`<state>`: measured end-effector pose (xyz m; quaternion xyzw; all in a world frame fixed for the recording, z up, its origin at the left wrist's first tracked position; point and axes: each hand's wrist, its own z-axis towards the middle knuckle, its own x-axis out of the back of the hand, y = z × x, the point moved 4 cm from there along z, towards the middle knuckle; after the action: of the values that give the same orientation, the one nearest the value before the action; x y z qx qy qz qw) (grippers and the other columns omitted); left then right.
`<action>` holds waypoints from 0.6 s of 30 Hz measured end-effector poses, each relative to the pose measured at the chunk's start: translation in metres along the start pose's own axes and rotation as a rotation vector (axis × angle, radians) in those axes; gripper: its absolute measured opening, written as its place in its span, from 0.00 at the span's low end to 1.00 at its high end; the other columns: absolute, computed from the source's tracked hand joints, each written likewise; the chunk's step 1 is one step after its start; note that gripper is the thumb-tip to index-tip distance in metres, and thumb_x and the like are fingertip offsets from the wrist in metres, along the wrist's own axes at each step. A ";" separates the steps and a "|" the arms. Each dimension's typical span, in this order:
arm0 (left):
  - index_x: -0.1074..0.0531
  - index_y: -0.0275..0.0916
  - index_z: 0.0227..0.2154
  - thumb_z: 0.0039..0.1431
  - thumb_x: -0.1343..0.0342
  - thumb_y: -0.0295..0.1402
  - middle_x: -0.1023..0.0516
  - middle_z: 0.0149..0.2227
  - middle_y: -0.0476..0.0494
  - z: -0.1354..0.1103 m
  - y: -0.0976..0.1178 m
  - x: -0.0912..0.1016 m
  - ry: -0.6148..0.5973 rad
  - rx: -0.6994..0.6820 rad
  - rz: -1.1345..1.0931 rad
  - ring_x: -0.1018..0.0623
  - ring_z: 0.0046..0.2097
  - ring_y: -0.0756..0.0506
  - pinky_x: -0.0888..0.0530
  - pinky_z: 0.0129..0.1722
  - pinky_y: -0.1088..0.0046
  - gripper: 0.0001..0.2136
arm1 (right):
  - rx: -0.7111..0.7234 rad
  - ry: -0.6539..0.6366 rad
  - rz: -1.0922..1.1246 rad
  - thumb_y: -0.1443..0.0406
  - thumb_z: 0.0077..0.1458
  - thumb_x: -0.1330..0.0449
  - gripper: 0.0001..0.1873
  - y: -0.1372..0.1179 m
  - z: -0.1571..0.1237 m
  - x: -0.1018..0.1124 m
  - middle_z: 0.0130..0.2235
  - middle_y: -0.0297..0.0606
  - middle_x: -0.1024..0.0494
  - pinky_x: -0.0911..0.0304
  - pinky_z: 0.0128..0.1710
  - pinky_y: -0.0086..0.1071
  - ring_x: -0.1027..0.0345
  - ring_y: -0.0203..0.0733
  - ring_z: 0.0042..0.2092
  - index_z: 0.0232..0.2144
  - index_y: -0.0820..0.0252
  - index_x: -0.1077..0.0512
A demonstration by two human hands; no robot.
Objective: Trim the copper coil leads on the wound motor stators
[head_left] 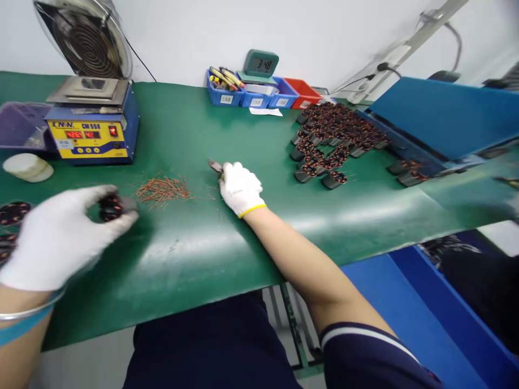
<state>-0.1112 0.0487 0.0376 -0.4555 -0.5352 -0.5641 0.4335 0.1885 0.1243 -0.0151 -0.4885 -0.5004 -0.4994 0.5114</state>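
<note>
My left hand (pixel 60 232), in a white glove, grips a dark motor stator (pixel 111 208) with copper windings between thumb and fingers, just above the green mat. Near the middle of the mat my right hand (pixel 241 189), also gloved, is closed around a pair of cutting pliers (pixel 214 165). Only the pliers' jaws show, pointing up and left; the handles are hidden under the glove. Between both hands lies a loose heap of thin copper wire offcuts (pixel 162 190). More wound stators (pixel 14 213) stand at the far left, partly covered by my left hand.
A blue and yellow soldering pot unit (pixel 91 129) stands back left, a fan (pixel 87 46) behind it. Small blue bins (pixel 225 97), a red bin (pixel 302 93) and a digital clock (pixel 261 64) line the wall. Many stators (pixel 336 127) crowd the right, beside a blue box (pixel 441 121).
</note>
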 end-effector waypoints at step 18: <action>0.39 0.38 0.58 0.40 0.37 0.50 0.32 0.57 0.37 -0.022 0.068 -0.032 -0.485 -0.220 -0.226 0.27 0.55 0.35 0.29 0.54 0.59 0.41 | 0.285 -0.051 -0.031 0.64 0.64 0.56 0.19 -0.066 -0.053 0.014 0.47 0.51 0.31 0.39 0.33 0.37 0.33 0.49 0.41 0.55 0.60 0.39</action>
<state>-0.0397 0.0233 0.0204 -0.5589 -0.6063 -0.5380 0.1750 0.1242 0.0695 -0.0027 -0.4159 -0.5865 -0.4186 0.5548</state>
